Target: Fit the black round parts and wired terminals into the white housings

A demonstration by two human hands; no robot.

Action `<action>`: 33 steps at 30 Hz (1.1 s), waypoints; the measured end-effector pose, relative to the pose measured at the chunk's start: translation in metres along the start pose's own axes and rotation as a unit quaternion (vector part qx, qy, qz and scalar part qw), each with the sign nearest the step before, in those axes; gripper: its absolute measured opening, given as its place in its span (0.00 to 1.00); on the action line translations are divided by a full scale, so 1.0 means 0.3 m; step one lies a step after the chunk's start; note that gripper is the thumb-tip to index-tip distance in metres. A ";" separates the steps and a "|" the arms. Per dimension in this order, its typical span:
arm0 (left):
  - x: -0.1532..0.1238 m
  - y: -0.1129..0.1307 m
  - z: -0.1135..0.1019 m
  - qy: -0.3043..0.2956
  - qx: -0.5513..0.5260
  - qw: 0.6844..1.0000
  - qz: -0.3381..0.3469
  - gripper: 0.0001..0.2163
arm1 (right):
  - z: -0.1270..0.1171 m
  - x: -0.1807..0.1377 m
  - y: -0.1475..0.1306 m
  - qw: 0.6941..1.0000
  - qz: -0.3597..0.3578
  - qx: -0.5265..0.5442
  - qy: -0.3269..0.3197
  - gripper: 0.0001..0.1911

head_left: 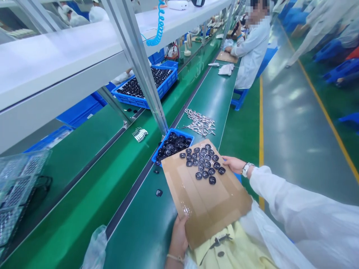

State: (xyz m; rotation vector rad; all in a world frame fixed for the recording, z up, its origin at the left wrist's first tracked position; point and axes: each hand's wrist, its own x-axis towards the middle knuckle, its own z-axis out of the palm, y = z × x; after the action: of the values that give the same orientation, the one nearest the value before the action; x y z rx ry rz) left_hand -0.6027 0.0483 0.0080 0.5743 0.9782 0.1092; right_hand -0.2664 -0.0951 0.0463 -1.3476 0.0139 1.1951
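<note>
A brown cardboard sheet is held up over the green bench, tilted, between my two hands. My left hand grips its near left edge, thumb on top. On the far right edge, my right hand is closed round the board, its other fingers hidden underneath. Several black rounded-square plastic parts lie spread over the far half of the sheet. Just beyond the sheet's far left corner, a blue bin holds a heap of similar black parts. One loose black part rests on the bench to the left.
A pile of small metal pieces lies beyond the bin. A metal post rises beside it. White-handled pieces sit on the green conveyor belt. Across it stands a blue crate of black parts. A co-worker sits farther along.
</note>
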 end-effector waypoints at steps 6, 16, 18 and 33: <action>0.007 0.006 0.039 -0.020 -0.042 0.999 0.006 0.20 | -0.025 0.002 0.006 1.000 0.000 -0.014 0.027 0.29; 0.004 0.004 0.130 -0.094 -0.059 0.993 -0.033 0.24 | -0.061 0.047 -0.105 0.994 -0.008 -0.089 0.062 0.33; 0.010 -0.004 0.148 -0.109 -0.064 0.991 -0.048 0.23 | -0.041 0.090 -0.148 0.992 -0.004 -0.107 0.060 0.31; 0.009 -0.105 0.225 -0.131 -0.043 0.990 -0.014 0.14 | -0.256 -0.128 -0.078 0.993 0.059 -0.058 0.079 0.12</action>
State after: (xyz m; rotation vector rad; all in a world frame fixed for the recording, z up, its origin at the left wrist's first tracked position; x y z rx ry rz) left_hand -0.5519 -0.0052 0.0186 0.4806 0.7220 0.0488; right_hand -0.2224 -0.1708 0.0628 -1.5595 0.1412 1.1998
